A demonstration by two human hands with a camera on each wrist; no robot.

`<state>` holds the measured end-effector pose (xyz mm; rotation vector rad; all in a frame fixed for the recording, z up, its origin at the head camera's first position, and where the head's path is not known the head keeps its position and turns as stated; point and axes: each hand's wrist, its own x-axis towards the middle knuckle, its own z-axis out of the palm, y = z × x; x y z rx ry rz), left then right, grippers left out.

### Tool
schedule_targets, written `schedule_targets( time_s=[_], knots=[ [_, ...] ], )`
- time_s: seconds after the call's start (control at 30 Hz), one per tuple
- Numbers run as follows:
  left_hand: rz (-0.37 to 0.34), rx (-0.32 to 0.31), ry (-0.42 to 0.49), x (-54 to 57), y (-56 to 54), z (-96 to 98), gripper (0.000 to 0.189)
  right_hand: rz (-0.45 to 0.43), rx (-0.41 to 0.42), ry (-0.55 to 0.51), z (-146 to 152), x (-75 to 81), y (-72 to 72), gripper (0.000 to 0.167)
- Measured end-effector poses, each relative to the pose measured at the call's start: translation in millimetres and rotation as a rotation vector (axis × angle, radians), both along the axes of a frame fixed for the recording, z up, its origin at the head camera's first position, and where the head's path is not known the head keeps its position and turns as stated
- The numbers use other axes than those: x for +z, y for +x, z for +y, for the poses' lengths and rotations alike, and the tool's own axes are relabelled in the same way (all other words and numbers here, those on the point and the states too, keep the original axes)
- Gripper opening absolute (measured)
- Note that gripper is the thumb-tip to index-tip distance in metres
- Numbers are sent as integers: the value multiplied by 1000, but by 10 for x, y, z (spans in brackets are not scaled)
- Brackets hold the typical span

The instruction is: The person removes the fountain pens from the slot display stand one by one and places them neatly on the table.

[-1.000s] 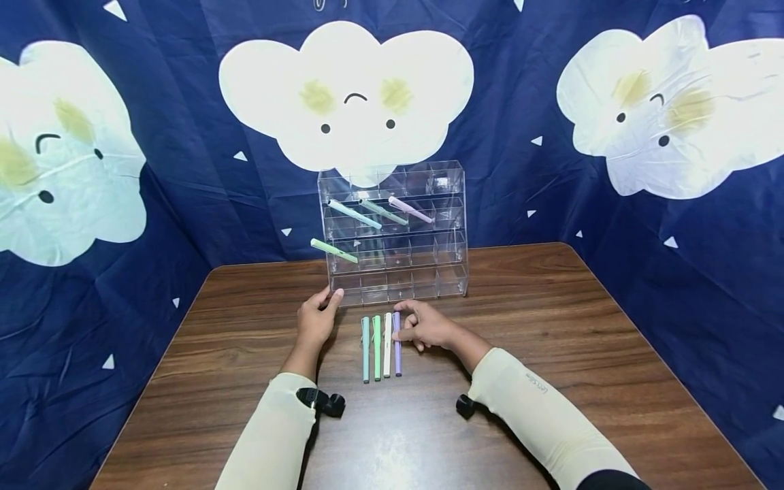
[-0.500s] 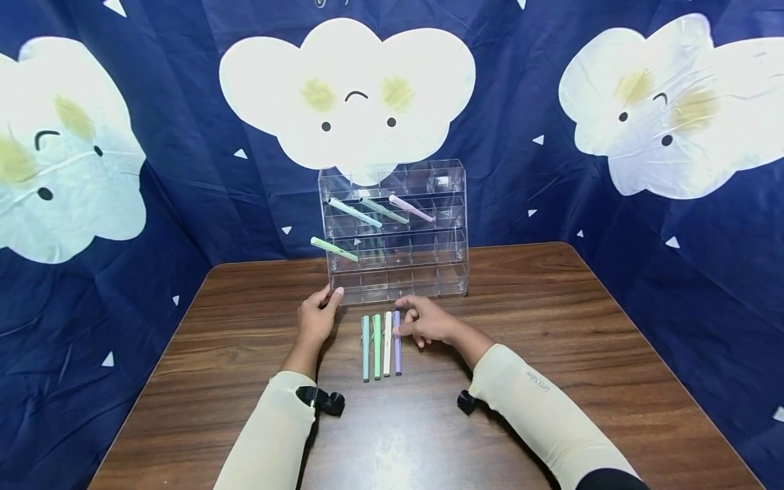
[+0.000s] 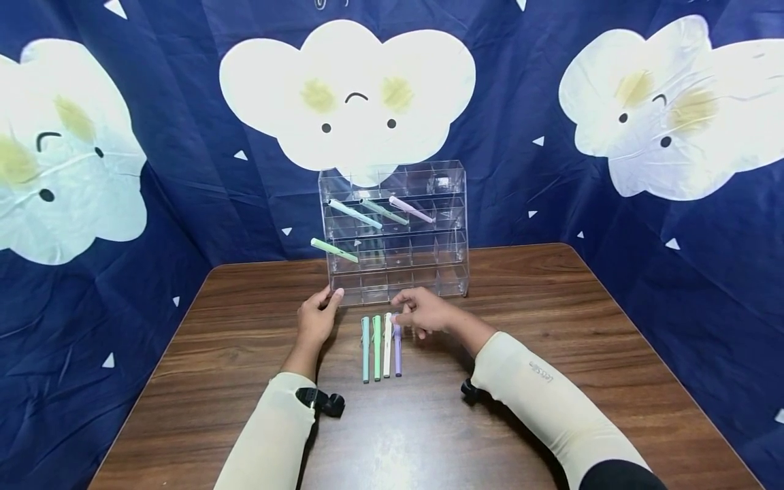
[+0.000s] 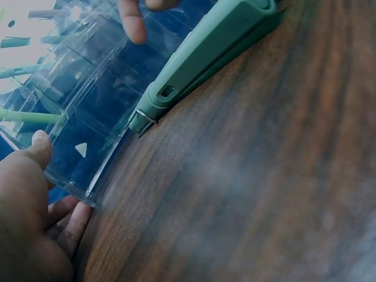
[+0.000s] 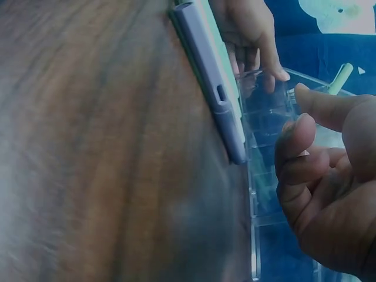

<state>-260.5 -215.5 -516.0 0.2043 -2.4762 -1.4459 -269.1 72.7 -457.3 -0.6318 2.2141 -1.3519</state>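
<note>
In the head view, my left hand (image 3: 315,322) grips the lower left corner of a clear acrylic tiered rack (image 3: 450,250), thumb in front. The left wrist view shows its fingers wrapped round that corner. My right hand (image 3: 429,311) hovers at the top of the purple pen (image 3: 398,357), fingers loosely bent. In the right wrist view nothing lies between its thumb and index finger, and the purple pen (image 5: 202,59) lies apart on the table. Beside it, side by side, are a white pen (image 3: 387,354), a green pen (image 3: 376,350) and a teal pen (image 3: 365,350).
Slanting in the rack's compartments are a light blue pen (image 3: 355,214), a grey-green pen (image 3: 384,211) and a pink pen (image 3: 412,209). A light green pen (image 3: 333,250) sticks out lower left. Behind the wooden table (image 3: 551,327) hangs a blue curtain (image 3: 514,224) with white clouds.
My right hand has risen slightly along the purple pen toward the rack, its fingertips now nearer the rack's front edge. The left hand, rack and pens stay in place.
</note>
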Motion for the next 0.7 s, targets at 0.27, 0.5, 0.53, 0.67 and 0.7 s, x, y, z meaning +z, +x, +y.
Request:
schedule_targets(
  time_s=[0.27,0.5,0.53,0.67,0.7],
  knots=[
    [27,13,0,-12,-17,13,57,82,29,46,-70,258,-44,48],
    [37,17,7,-1,-32,15,56,145,39,61,-173,453,-98,40],
    [33,16,3,-2,-32,14,57,150,44,60,-193,476,-107,40],
    [16,16,-1,-10,-29,12,59,168,71,51,-289,567,-140,40],
    [13,19,-5,-13,-29,13,58,169,76,46,-314,592,-144,40]
  ],
)
